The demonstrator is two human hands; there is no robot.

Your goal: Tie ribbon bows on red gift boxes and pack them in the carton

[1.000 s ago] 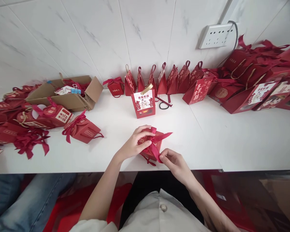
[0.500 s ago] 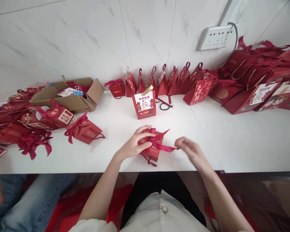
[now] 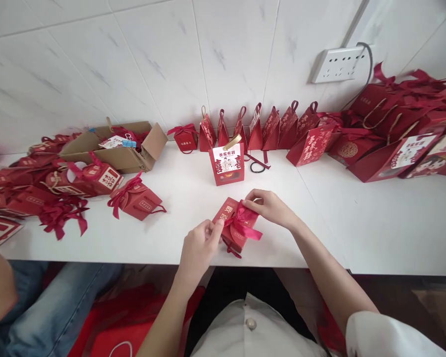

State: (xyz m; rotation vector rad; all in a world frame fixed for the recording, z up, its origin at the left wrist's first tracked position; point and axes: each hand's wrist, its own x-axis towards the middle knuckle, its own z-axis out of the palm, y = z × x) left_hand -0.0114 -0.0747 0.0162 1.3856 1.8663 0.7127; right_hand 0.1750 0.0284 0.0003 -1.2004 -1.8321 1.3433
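A small red gift box with gold lettering lies on the white table in front of me. A dark-red ribbon is tied in a bow on it, one tail reaching right. A twisted cord handle hangs at the near side. My left hand is at the box's left side, thumb and fingers pinched on the bow's left part. On the far right side, my right hand pinches the ribbon's upper end. Behind the box stands a red gift bag with a printed couple and a gold loop.
Red triangular boxes line the wall. More gift bags pile up at the right. At the left are an open cardboard carton, a ribboned box, loose ribbons and a person's arm. A black ring lies behind.
My left hand has slid from the box's top to its left side. My right hand has left the long right tail and moved in to the ribbon's upper end.
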